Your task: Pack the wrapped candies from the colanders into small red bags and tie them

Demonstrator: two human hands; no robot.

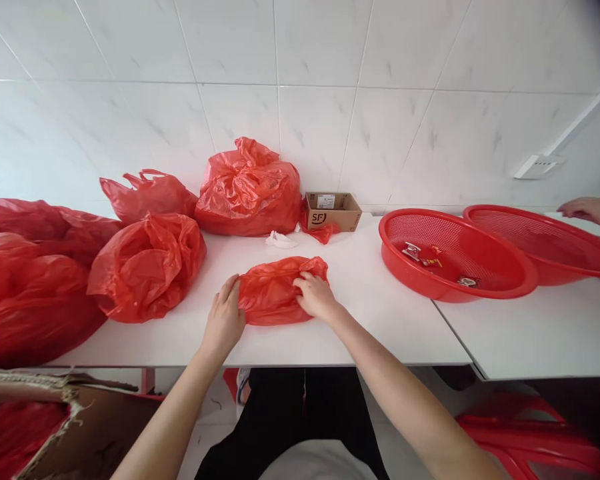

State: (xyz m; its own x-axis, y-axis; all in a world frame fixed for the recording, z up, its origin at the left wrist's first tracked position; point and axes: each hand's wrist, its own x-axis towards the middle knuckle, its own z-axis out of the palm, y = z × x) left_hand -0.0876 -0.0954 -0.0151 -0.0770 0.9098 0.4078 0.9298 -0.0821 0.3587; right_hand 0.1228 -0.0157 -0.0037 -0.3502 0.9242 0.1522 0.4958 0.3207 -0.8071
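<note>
A red plastic bag (270, 295) lies flattened and crumpled on the white table in front of me. My left hand (224, 313) grips its left end, with the thumb partly hidden. Near the bag's right end, my right hand (316, 293) has its fingers bent and pinching the thin plastic. Just behind this bag is a crumpled white scrap (281, 240), perhaps tissue or plastic. What the bag holds, if anything, cannot be made out.
Several stuffed red bags (250, 193) crowd the left and back. A small cardboard box (333, 212) stands by the wall. To the right, a red basket (457, 293) contains small packets, beside a second basket (545, 217) and another person's hand (593, 210). A torn carton (105, 420) sits lower left.
</note>
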